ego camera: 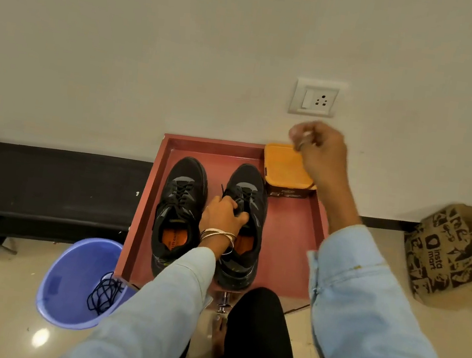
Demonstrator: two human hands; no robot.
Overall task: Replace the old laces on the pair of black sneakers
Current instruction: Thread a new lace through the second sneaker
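- Sneakers: we count two, left sneaker point(179, 213) and right sneaker point(245, 225), side by side in one red tray point(289, 246).
- Left hand point(222, 214) fingers grip the right sneaker's lace point(241, 199).
- Right hand point(319, 150) is raised, fingers curled; blurred, contents unclear.
- One blue bucket point(71, 280) holds one loose black lace point(104, 293).

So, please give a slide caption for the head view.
Left hand steadies the right sneaker while right hand is raised above the tray.

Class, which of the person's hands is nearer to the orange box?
Right. The right hand is raised just above the orange box; the left hand rests on the right-side sneaker, farther away.
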